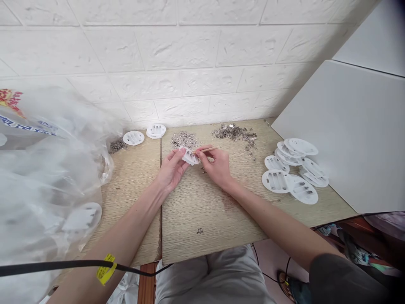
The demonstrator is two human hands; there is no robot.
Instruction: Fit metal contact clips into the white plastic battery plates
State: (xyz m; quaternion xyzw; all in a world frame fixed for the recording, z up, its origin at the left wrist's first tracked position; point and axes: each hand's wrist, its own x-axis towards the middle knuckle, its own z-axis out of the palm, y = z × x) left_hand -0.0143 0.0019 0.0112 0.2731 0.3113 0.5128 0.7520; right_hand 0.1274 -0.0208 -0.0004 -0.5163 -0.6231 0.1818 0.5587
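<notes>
A small white plastic disc with battery slots (190, 156) is held in my left hand (172, 169), thumb on its upper left edge. My right hand (217, 164) pinches a thin wooden stick (209, 149), its tip at the slots on the disc's right part. Just beyond the disc lies a pile of small light metal pieces (184, 139). Farther right is a darker pile of metal parts (234, 132). A few tiny metal pieces (203, 170) show beside my right fingers.
Several white discs (275, 181) overlap at the right, beside a grey panel (344, 135). Two more places hold discs (133, 138) near the wall. A large clear plastic bag (47, 169) fills the left. One metal piece (199, 231) lies near the front edge. A black cable (63, 265) crosses the lower left.
</notes>
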